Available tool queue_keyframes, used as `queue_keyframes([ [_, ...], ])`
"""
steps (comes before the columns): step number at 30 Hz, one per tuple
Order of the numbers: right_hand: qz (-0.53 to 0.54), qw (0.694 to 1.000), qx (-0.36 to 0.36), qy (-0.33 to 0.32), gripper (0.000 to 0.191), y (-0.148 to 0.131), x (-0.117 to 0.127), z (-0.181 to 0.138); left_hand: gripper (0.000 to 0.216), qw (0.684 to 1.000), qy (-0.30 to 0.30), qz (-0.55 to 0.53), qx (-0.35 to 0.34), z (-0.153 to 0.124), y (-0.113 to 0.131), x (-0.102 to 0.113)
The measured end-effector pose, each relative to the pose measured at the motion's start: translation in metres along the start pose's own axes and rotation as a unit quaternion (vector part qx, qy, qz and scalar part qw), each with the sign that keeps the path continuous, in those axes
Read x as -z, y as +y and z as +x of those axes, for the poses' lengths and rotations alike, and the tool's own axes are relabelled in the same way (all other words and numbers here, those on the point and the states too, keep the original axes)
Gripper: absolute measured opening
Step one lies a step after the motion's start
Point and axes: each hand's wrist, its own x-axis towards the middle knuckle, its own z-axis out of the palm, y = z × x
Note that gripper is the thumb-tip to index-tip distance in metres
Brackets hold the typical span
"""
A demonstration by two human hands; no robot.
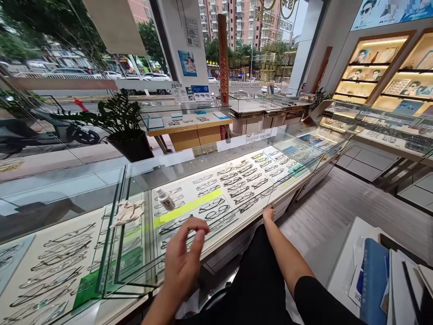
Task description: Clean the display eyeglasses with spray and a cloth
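Glass-topped bench (237, 233) runs across your view from 8 o'clock towards 3 o'clock, with rows of eyeglasses (241, 197) showing beneath its glass. Your right hand (269, 213) is at its near edge, at 4 o'clock from the view's middle; you cannot tell whether those fingers grip. Your left hand (185, 257) is raised over the near side at 7 o'clock, its fingers loosely curled, a gap showing between index finger and thumb. From that hand, a white bottle (165, 201) stands at 11 o'clock and a crumpled beige cloth (128, 212) lies at 10 o'clock. Farther out, a potted plant (120, 113) stands at your 10 o'clock.
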Motion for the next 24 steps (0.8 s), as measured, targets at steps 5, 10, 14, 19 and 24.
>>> queue_keyframes([
  [5, -0.023, 0.999, -0.003, 0.026, 0.042, 0.008, 0.006, 0.000, 0.021, 0.957, 0.025, 0.280, -0.070, 0.046, -0.012, 0.061],
  [10, -0.039, 0.999, 0.003, 0.033, 0.042, 0.017, 0.021, -0.001, 0.026, 0.910, 0.152, 0.385, -0.026, 0.080, -0.018, 0.113],
  [14, -0.051, 0.998, 0.004, 0.037, 0.043, 0.023, 0.037, -0.007, 0.039, 0.875, 0.221, 0.427, -0.060, 0.134, -0.008, 0.142],
  [19, -0.058, 0.998, 0.012, 0.030, 0.043, 0.031, 0.060, -0.017, 0.078, 0.807, 0.213, 0.539, -0.113, 0.215, 0.009, 0.143],
  [24, -0.064, 0.997, 0.032, -0.039, 0.044, 0.042, 0.090, -0.023, 0.084, 0.717, -0.142, 0.655, -0.193, 0.253, -0.006, 0.151],
])
